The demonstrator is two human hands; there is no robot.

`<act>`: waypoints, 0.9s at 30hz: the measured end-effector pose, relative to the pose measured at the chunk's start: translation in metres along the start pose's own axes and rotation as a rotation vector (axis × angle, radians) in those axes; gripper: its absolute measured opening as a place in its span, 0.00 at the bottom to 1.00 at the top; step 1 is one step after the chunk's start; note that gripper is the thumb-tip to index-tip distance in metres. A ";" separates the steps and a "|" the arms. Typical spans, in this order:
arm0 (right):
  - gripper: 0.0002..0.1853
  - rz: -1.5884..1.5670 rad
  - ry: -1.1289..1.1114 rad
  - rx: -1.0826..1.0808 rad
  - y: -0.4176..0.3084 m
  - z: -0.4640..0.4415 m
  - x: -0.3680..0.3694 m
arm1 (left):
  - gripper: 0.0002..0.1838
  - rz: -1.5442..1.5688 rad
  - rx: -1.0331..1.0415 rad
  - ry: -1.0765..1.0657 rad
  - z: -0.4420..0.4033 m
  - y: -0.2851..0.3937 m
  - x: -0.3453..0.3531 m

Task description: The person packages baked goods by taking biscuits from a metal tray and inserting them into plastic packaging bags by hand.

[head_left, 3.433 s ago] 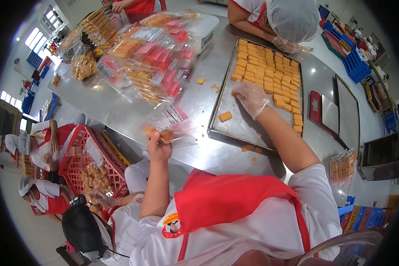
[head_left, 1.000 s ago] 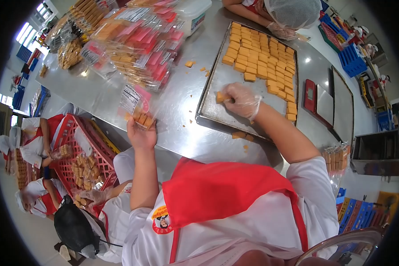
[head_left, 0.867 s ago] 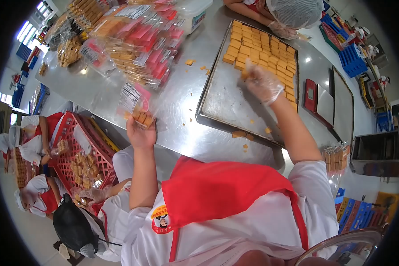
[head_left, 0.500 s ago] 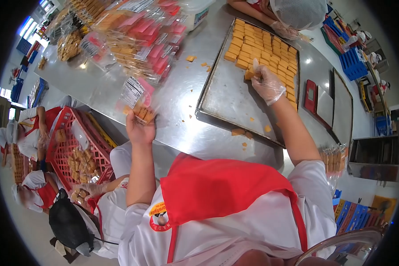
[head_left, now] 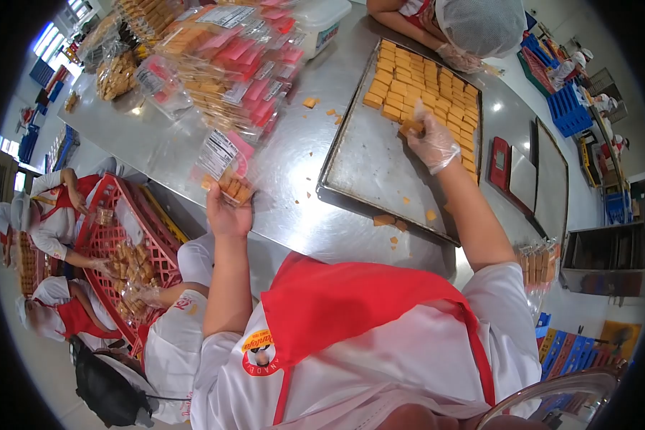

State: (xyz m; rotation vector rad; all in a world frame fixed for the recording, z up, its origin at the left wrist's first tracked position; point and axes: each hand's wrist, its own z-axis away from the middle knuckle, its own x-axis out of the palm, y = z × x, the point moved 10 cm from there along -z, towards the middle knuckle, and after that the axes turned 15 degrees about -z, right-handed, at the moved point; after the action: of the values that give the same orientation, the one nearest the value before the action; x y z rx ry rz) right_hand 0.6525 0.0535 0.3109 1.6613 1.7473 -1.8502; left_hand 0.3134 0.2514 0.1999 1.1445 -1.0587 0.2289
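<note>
My left hand (head_left: pixel 229 217), bare, is closed on the lower end of a clear plastic bag (head_left: pixel 224 159) with a printed label and pink insert. Several orange-brown biscuits show in the bag's bottom, by my fingers. My right hand (head_left: pixel 435 146), in a clear plastic glove, pinches a rectangular biscuit (head_left: pixel 410 127) at the near edge of the biscuit rows. Those rows of biscuits (head_left: pixel 426 82) cover the far and right side of a metal baking tray (head_left: pixel 369 168). Crumbs lie on the tray's bare part.
Filled, labelled bags (head_left: pixel 226 72) are piled at the table's back left, beside a plastic tub (head_left: pixel 321 25). A red scale (head_left: pixel 500 158) stands right of the tray. Across the table is a co-worker in a hairnet (head_left: pixel 480 29). Other people work around a red crate (head_left: pixel 97 269) at left.
My right hand has drawn slightly back from the rows, with a biscuit now visible in its fingers. My left hand barely moved. At left, co-workers' hands have reached into the red crate.
</note>
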 end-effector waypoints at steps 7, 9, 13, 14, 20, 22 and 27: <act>0.15 0.092 -0.084 0.005 -0.014 0.008 0.010 | 0.18 0.000 0.020 -0.002 -0.002 -0.001 -0.002; 0.15 0.080 -0.109 -0.019 -0.018 0.016 0.016 | 0.17 0.001 0.015 0.005 -0.001 -0.001 -0.002; 0.16 0.017 -0.108 -0.079 -0.018 0.024 0.021 | 0.17 -0.063 -0.010 -0.024 0.000 -0.005 0.006; 0.17 0.090 -0.073 -0.118 -0.020 0.025 0.019 | 0.17 -0.113 -0.005 -0.003 0.001 -0.006 0.008; 0.20 0.036 -0.012 0.167 -0.010 0.026 0.014 | 0.18 -0.359 -0.003 -0.065 0.006 -0.006 0.030; 0.20 -0.579 -0.052 0.246 -0.037 0.029 0.021 | 0.19 -0.398 -0.026 -0.107 0.014 -0.006 0.057; 0.20 -1.017 -0.210 0.190 -0.122 0.050 0.040 | 0.20 -0.652 0.054 -0.187 0.031 -0.003 0.107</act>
State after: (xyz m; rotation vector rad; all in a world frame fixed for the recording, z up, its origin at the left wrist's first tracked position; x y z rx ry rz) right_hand 0.5216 0.0790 0.3478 0.5120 2.6238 -2.4589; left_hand 0.3541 0.1878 0.2814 1.5186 -0.7897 -0.3721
